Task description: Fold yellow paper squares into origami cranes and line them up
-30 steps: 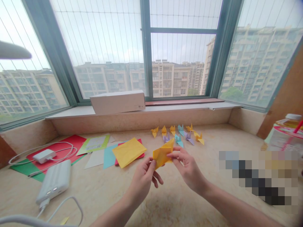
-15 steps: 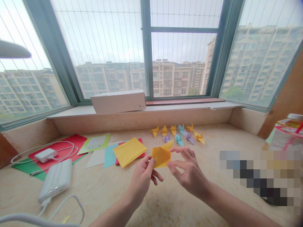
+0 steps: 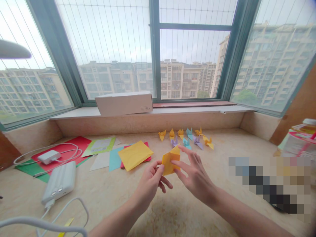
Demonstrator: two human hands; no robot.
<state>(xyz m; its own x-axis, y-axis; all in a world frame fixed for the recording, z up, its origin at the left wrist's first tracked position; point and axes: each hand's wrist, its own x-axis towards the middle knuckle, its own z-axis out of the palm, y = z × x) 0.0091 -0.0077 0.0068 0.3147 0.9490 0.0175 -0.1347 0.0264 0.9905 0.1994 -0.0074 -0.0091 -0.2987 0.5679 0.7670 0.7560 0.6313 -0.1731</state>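
Observation:
A partly folded piece of yellow origami paper point(image 3: 168, 161) is held up in front of me, above the counter. My left hand point(image 3: 155, 176) pinches its left edge between thumb and forefinger, with the lower fingers curled loosely beneath. On the right side, my right hand point(image 3: 195, 171) has its fingertips on the paper's face and edge, one of them up at the raised pointed flap. Behind the paper stand several small folded cranes: yellow ones point(image 3: 172, 133), blue ones point(image 3: 189, 133) and purple ones point(image 3: 197, 142).
Left of my hands lie a yellow sheet point(image 3: 135, 155), a blue sheet point(image 3: 115, 159) and a red sheet point(image 3: 81, 144). A white power bank point(image 3: 60, 181), a charger point(image 3: 49, 157) and cables sit further left. A white box point(image 3: 124, 104) rests on the sill; a cup point(image 3: 300, 144) stands right.
My right fingers have closed in on the paper and now rest on its face. The paper has turned slightly, its raised flap looking narrower. The view has shifted a little.

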